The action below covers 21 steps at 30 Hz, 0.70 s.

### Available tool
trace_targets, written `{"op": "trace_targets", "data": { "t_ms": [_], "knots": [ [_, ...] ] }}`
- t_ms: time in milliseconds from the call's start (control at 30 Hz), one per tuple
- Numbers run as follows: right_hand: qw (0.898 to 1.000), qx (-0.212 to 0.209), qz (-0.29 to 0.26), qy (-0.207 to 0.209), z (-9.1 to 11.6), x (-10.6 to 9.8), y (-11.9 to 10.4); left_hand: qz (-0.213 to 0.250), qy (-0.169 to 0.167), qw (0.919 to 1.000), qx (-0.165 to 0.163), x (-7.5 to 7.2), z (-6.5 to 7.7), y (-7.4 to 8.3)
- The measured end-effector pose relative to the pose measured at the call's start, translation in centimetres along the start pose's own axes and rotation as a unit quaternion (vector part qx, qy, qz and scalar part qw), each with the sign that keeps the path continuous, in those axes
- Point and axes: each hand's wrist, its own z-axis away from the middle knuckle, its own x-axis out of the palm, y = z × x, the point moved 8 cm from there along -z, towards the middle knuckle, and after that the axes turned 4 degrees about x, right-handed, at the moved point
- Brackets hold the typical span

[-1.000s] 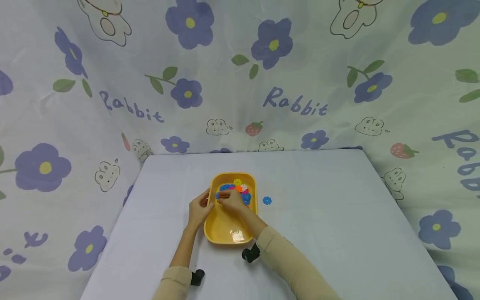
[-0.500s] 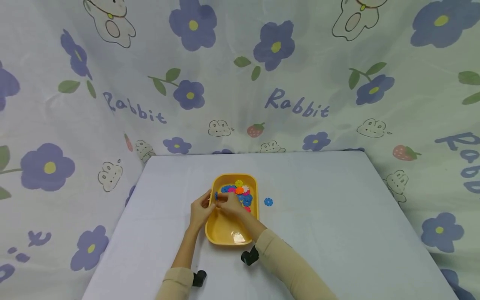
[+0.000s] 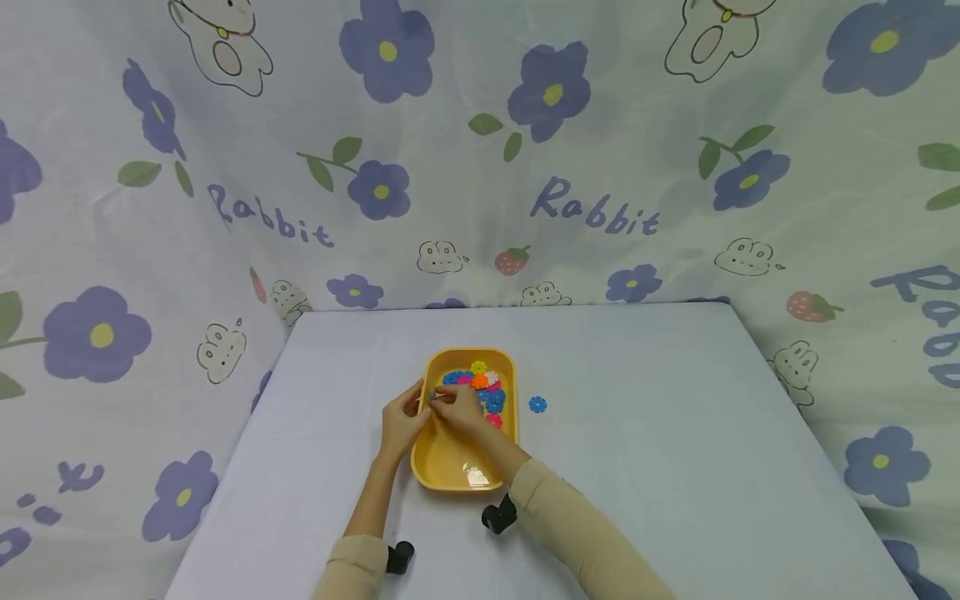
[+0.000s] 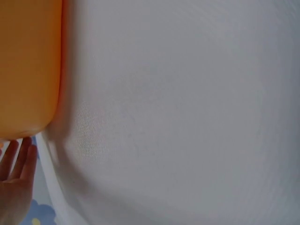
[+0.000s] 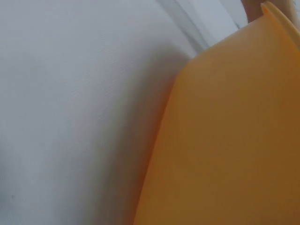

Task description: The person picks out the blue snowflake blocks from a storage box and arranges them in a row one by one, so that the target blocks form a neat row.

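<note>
Yellow tray [image 3: 447, 458] sits on the white tabletop [image 3: 637, 433] | left hand [image 3: 402, 423] has its left rim gripped | right hand [image 3: 461, 409] pinches a tiny blue piece [image 3: 432, 397] just inside that rim | colourful discs [image 3: 479, 382] kinda bunched toward the far end | stray blue disc [image 3: 537, 404] right beside the tray

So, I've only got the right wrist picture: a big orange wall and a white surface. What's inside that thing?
Observer: In the head view it's a yellow tray, with small flower-shaped pieces in several colours at its far end.

Visitor: Oh, nice! And where's the right hand?

Observer: The right hand is over the tray, with its fingertips near the left side.

Visitor: Did any piece end up outside?

Observer: Yes, one loose blue piece lies on the white table, just to the right of the tray.
</note>
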Motion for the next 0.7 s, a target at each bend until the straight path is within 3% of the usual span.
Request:
{"op": "trace_targets", "data": {
  "t_ms": [233,600,700],
  "knots": [
    [0.990,0.043,-0.132,0.018,0.1,-1.4,0.5,-0.004,0.007,1.0000,0.003,-0.1,0.1,0.3],
    [0.981,0.082,-0.177,0.014,1.1,-4.1,-0.2,-0.010,0.014,0.9998,0.010,-0.2,0.1,0.3],
    [0.976,0.092,-0.199,0.006,1.3,-4.8,-0.4,-0.009,0.021,0.9997,0.001,-0.2,-0.1,-1.3]
  ]
}}
